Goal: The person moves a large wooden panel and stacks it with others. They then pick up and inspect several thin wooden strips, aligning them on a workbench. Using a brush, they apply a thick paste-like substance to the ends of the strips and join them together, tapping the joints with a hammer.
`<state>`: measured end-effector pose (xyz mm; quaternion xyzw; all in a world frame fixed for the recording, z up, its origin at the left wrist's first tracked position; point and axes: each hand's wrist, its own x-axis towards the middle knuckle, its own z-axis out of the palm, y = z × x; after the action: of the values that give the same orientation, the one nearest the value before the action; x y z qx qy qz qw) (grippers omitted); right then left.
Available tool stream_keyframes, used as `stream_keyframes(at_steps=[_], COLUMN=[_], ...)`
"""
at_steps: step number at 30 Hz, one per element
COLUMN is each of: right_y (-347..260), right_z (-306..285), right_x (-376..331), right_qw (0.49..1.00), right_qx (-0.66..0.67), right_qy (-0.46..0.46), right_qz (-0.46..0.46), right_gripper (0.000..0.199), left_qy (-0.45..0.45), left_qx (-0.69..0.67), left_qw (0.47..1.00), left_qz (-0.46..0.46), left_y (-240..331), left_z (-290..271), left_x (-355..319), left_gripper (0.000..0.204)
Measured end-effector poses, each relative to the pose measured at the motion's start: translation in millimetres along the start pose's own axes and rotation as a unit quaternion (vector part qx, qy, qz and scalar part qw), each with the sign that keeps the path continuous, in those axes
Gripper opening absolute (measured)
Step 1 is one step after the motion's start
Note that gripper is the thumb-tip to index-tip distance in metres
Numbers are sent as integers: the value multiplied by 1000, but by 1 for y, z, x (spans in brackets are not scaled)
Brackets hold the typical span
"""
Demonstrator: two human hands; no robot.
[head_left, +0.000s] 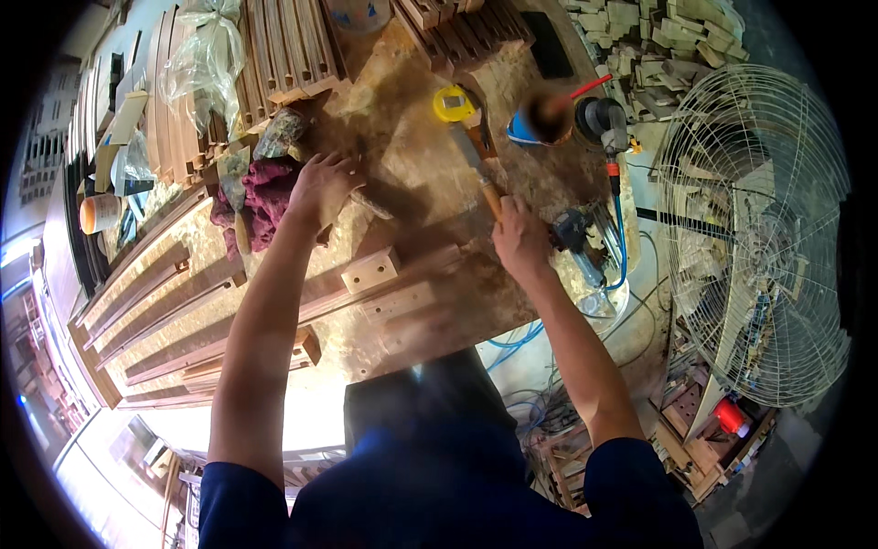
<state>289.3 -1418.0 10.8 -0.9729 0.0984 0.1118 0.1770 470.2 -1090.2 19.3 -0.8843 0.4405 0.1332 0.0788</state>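
My right hand point(523, 240) is closed around the wooden handle of a chisel-like tool point(471, 154), whose flat grey blade points away from me. My left hand point(326, 188) is over the table with its fingers stretched out, beside a crumpled maroon cloth point(265, 203). A short, pale, stick-like piece point(372, 203) lies by its palm; whether the two touch is hard to see. Beyond the blade is a yellow tape measure point(453, 103). Nearer me, a wooden block with holes point(371, 270) rests on the long wooden strips.
Stacked wooden slats point(291, 46) and a clear plastic bag point(203, 64) occupy the far left. To the right are a blue-rimmed container point(523, 128), a power tool with a blue hose point(599, 123), and a dark air tool point(574, 229). A large caged fan point(759, 238) stands beside the table.
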Motion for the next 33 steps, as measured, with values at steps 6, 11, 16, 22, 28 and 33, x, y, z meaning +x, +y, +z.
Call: stream_keyframes(at_steps=[6, 11, 16, 22, 28, 33], right_y=[-34, -45, 14, 46, -43, -108], right_z=[26, 15, 17, 8, -21, -29], right_x=[26, 63, 64, 137, 57, -9], right_qw=[987, 967, 869, 795, 801, 867], right_qx=[37, 165, 422, 561, 591, 469], right_qy=[75, 156, 245, 217, 96, 33], right_qz=[-136, -116, 82, 79, 2, -167], right_gripper=[27, 39, 68, 77, 60, 70], left_qy=[50, 10, 133, 147, 240, 332], left_qx=[50, -78, -58, -206, -661, -625], left_qw=[997, 987, 970, 929, 688, 687], left_qz=[17, -140, -193, -270, -183, -168], left_y=[-3, -9, -32, 8, 97, 144], left_z=[7, -29, -14, -52, -64, -84], left_x=[-8, 12, 7, -28, -47, -45], left_gripper=[40, 34, 45, 55, 73, 84])
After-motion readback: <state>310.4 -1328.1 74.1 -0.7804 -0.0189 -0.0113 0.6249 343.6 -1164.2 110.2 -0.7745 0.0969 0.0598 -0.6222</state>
